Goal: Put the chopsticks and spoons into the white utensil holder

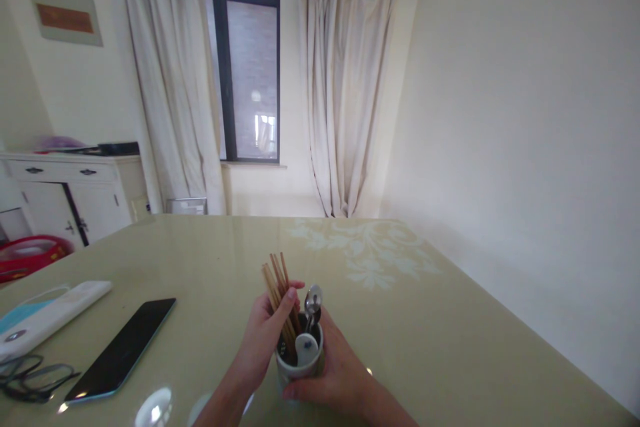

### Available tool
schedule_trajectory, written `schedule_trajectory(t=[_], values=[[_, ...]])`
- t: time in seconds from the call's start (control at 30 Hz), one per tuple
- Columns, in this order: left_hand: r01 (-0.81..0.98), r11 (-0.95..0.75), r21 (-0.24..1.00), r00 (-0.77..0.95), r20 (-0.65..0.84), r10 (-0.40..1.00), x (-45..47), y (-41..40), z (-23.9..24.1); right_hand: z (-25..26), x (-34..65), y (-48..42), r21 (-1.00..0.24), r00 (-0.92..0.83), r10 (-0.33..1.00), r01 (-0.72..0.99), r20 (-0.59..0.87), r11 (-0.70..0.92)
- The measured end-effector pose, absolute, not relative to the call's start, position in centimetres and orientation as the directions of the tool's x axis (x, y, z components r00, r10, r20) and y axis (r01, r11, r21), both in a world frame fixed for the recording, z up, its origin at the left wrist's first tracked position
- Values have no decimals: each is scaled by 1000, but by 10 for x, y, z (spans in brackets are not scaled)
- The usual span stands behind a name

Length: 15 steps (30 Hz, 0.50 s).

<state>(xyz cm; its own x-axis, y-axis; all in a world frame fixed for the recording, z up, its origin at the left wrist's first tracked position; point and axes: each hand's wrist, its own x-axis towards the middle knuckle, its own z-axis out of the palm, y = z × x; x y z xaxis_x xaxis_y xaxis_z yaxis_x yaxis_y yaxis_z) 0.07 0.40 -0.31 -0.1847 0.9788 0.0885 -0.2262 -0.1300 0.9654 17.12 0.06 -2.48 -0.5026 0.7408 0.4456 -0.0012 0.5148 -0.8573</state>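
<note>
Near the table's front edge, a light-coloured utensil holder (299, 371) stands upright in front of me. My right hand (345, 373) is wrapped round its right side, with the thumb across the front. Closed round a bundle of wooden chopsticks (281, 300) is my left hand (267, 327). The chopsticks lean to the left, with their lower ends inside the holder. Metal spoons (313, 300) stick up at its back right, bowls upward. A white spoon (307, 348) with a dark mark sits at the front of the opening.
At left on the glossy table (210, 260) lie a dark phone (125, 347), a white oblong device (60, 313) and a dark cable (35, 377). A white cabinet (100, 200) and a red basket (37, 250) are beyond. Walls and curtains (345, 80) stand behind.
</note>
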Motion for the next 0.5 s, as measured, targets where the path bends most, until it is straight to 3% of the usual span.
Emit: schedule_trajectory(t=[0.3, 0.5], values=[[-183, -97, 978, -209, 58, 976, 2, 1, 1, -30, 173, 3, -837, -520, 703, -44, 485, 546], [-105, -151, 983, -212, 126, 969, 4, -3, 10, -34, 174, 6, -842, -551, 690, -44, 469, 538]])
